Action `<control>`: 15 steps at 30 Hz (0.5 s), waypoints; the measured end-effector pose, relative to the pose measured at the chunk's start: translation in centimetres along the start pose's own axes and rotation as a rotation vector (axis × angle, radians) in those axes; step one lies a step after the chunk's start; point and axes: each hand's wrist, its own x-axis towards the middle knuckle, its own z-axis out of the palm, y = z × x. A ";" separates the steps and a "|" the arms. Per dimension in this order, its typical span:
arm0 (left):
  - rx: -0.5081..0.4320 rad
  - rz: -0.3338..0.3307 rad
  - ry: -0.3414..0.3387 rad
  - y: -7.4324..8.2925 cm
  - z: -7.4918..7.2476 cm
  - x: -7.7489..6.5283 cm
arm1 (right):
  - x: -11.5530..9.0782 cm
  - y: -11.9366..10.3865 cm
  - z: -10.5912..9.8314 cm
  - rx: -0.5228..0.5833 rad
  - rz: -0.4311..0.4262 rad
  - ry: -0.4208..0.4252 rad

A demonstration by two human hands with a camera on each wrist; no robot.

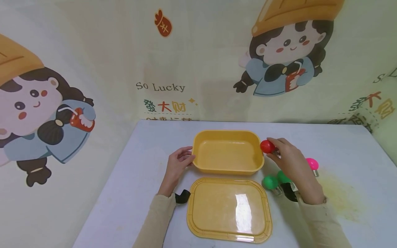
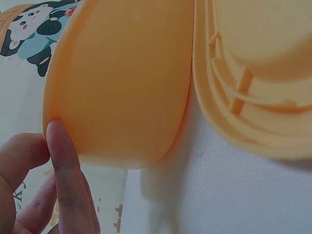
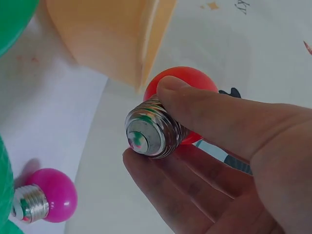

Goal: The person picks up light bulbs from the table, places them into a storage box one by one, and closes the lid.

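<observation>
A red light bulb (image 1: 267, 146) with a silver screw base (image 3: 146, 131) is held between the thumb and fingers of my right hand (image 1: 289, 160), just off the right end of the yellow box (image 1: 227, 171). The bulb overlaps the box's rim in the head view. My left hand (image 1: 180, 163) pinches the left end of that box at its rim, with one fingertip (image 2: 57, 129) flat against the outer wall. The inside of the box shows bare from above.
A yellow lid (image 1: 217, 210) lies in front of the box. Two green bulbs, the nearer green bulb (image 1: 270, 182) beside another green bulb (image 1: 283, 176), lie under my right forearm. Farther right is a pink bulb (image 1: 312, 164). A patterned cloth (image 1: 214, 62) hangs behind the white table (image 1: 124, 206).
</observation>
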 end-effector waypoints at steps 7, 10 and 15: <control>0.003 -0.007 0.008 -0.1 0.1 0.0 | 0.3 -0.5 0.0 0.016 -0.003 -0.011; 0.003 -0.015 0.008 -0.1 0.1 0.0 | 0.5 -0.7 0.0 0.025 -0.018 -0.012; 0.000 -0.031 -0.003 0.1 0.0 0.0 | 0.8 -1.2 0.2 0.039 -0.048 0.012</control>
